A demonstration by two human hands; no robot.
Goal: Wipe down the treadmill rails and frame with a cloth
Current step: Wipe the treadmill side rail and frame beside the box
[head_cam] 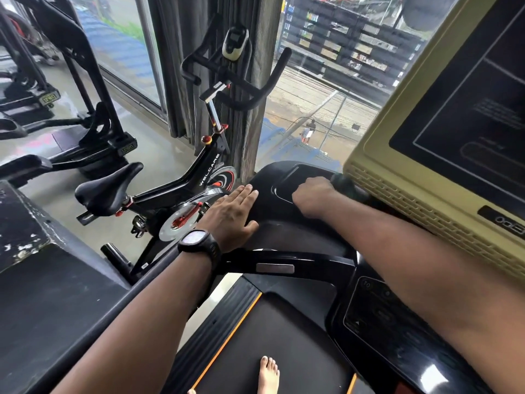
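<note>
While your right hand (314,194) is bunched into a fist around the dark cloth (347,184), work the wad in short overlapping strokes rather than one long sweep. The black console tray (272,177) of the treadmill (377,317) has a sunken pocket under your knuckles, and dust likely sits along its lip. Press through the heel of the fist, follow the edge of the recess, then pull back toward your wrist so the grime comes to you and is not pushed into the corner.

The cloth shows only past your fingers, on the far side of the fist, wedged against the foot of the yellow display housing (397,200). It looks as if that seam is being cleaned now, so turn the cloth to a fresh face before moving on.

Your left hand (230,214), with the watch (199,241) at its wrist, lies flat with straight fingers on the tray's near-left shoulder, holding nothing. Use it as a brace, and lift it when the cloth comes across, or you will leave a palm-shaped patch unwiped.

The handrail (275,268) runs just below both wrists, on your side of them, and I judge it is not yet done. The belt (270,336) lies lower, under your forearms.
</note>
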